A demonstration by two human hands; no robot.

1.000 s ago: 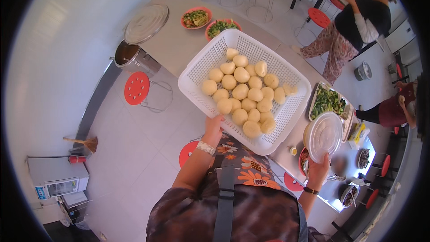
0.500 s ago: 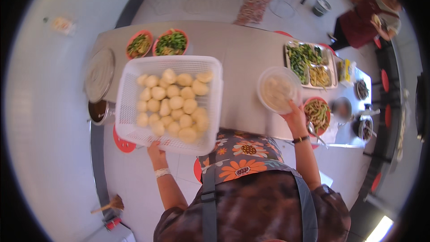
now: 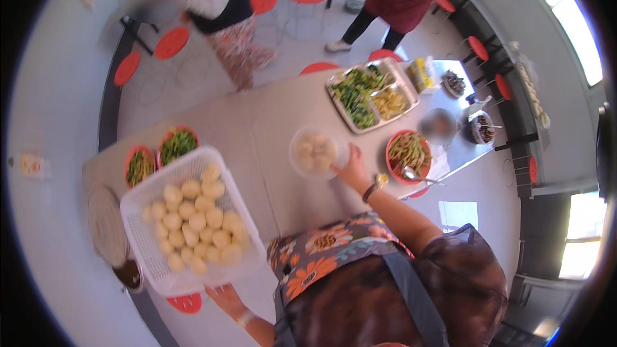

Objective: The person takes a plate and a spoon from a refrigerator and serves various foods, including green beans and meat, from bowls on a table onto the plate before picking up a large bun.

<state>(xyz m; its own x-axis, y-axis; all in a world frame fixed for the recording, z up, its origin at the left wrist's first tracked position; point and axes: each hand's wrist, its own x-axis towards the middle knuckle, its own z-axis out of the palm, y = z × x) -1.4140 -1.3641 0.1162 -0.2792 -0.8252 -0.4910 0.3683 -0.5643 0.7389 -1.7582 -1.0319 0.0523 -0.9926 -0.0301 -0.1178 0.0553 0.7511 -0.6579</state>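
A white perforated plastic basket sits tilted at the left, partly over the table's near edge. In it lie several pale yellow rounded lumps that look like peeled potatoes. My left hand is at the basket's near rim, gripping it, its fingers partly hidden underneath. Over the middle of the table is a round translucent plastic tub with pale pieces inside. At the tub's right edge my right hand holds the rim with thumb and fingers. Whether the tub rests on the table I cannot tell.
Two red bowls of greens stand behind the basket. A divided metal tray of vegetables and a red bowl with a spoon are on the right. A round lid lies far left. Two people, one in a red apron, stand beyond the table.
My view has turned to the right. Basket and tub now appear further left, both still at my hands. A person in a patterned skirt shows more fully at the far left.
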